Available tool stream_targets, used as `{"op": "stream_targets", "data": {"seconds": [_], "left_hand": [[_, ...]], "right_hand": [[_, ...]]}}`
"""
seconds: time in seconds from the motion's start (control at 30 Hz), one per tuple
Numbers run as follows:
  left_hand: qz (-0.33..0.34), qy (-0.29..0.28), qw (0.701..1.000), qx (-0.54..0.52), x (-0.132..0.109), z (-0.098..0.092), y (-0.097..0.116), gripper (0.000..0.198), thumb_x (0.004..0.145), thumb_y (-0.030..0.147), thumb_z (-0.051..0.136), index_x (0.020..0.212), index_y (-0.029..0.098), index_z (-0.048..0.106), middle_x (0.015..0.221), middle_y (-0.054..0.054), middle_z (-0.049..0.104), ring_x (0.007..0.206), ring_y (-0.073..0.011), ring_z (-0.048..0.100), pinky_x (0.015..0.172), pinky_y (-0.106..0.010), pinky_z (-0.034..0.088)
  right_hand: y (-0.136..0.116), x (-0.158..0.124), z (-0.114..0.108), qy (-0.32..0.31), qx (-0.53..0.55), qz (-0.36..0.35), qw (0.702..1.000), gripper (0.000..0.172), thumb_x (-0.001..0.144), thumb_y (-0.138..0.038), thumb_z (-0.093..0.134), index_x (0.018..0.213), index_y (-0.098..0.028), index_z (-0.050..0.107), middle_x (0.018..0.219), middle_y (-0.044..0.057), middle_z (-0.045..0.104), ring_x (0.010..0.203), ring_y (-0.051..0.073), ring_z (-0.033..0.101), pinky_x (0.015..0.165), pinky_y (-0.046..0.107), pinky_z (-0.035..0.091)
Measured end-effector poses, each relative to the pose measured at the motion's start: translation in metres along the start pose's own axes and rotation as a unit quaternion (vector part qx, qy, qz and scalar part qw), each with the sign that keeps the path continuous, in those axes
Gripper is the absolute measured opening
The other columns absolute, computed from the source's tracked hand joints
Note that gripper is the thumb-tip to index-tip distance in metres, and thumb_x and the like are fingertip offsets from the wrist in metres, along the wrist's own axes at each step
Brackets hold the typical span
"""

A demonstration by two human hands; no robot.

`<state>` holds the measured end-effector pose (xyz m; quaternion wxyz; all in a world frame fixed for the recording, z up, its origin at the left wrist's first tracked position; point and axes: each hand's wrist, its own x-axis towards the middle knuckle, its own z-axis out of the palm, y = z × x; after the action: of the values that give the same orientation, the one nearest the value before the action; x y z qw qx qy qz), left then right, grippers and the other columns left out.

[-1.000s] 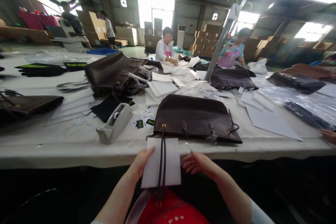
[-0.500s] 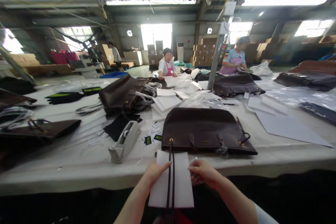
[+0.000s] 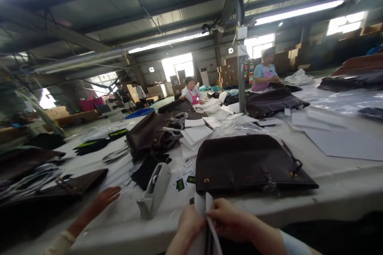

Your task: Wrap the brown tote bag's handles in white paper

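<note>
A white sheet (image 3: 200,204), perhaps foam or paper, is bent around the dark cord handles of a brown handbag (image 3: 239,161). My left hand (image 3: 190,220) is closed on the sheet's left side. Fingers of my right hand (image 3: 225,214) pinch its right edge, which stands raised beside the cords. Just beyond my hands the handbag lies flat, with a gold eyelet (image 3: 206,181) where the cords come out. To the left stands a grey tape dispenser (image 3: 154,192), near small labels (image 3: 180,184) and a black cloth (image 3: 149,170).
Another person's hand (image 3: 109,197) rests on the table at left, near another brown bag (image 3: 80,185). More bags, a stack of white sheets (image 3: 194,133) and clear plastic (image 3: 236,127) cover the table. A post (image 3: 241,83) rises behind. Two co-workers in pink aprons are across the table.
The sheet, flat beneath the cords before, is now folded up around them. My hands have come closer together. A co-worker's hand has appeared at left, and the view has tilted.
</note>
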<state>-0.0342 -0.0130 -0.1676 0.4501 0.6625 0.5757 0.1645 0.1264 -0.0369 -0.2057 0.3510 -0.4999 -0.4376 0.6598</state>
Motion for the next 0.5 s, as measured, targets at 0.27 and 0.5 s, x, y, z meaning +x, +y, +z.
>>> {"op": "stream_targets", "data": {"seconds": [0.27, 0.5], "left_hand": [[0.015, 0.052, 0.993, 0.104, -0.019, 0.006, 0.025, 0.032, 0.073, 0.031, 0.06, 0.099, 0.017, 0.073, 0.101, -0.016, 0.072, 0.1, -0.0323, 0.065, 0.084, -0.037, 0.048], [0.059, 0.024, 0.996, 0.064, -0.012, 0.005, 0.017, 0.04, 0.069, 0.032, 0.069, 0.105, 0.016, 0.071, 0.108, -0.014, 0.071, 0.106, -0.0305, 0.063, 0.092, -0.035, 0.047]], "right_hand": [[0.008, 0.019, -0.002, 0.056, -0.127, 0.012, 0.99, 0.029, 0.086, -0.032, 0.057, 0.062, -0.017, 0.051, 0.04, -0.001, 0.05, 0.032, 0.012, 0.047, 0.032, 0.02, 0.034], [-0.009, 0.011, 0.001, 0.066, -0.144, 0.024, 0.987, 0.027, 0.084, -0.025, 0.057, 0.06, -0.017, 0.049, 0.041, -0.003, 0.048, 0.034, 0.01, 0.044, 0.037, 0.021, 0.035]]}}
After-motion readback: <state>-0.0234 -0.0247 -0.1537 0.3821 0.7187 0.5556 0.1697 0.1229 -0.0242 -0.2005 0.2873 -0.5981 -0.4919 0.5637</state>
